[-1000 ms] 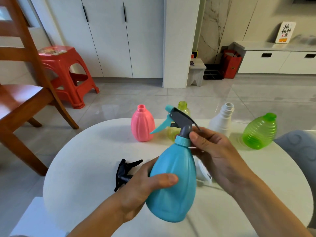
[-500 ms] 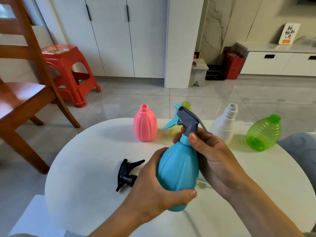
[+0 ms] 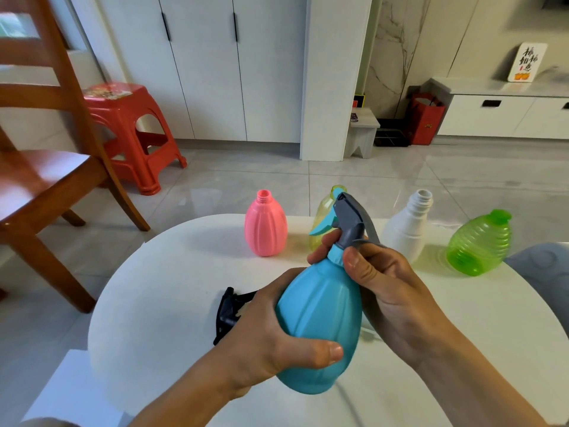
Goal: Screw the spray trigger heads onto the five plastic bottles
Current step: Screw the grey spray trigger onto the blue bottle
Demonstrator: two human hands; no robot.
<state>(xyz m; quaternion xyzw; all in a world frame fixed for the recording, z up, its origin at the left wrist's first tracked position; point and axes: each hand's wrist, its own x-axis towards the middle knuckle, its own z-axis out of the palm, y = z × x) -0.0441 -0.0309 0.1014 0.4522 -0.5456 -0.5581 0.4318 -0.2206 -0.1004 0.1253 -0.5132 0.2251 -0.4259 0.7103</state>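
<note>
My left hand (image 3: 271, 343) grasps the blue bottle (image 3: 320, 328) body at lower centre of frame, tilted above the white table (image 3: 160, 303), while my right hand (image 3: 391, 297) pinches the collar under its grey trigger head (image 3: 349, 218).

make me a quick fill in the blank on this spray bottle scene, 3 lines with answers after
1. The left hand grips the body of the ____ bottle.
2. The right hand pinches the collar of the grey spray trigger head on that bottle's ____.
3. The green ribbed bottle on the round white table leans, while the pink bottle stands ____.

Missing words: blue; neck; upright
</note>
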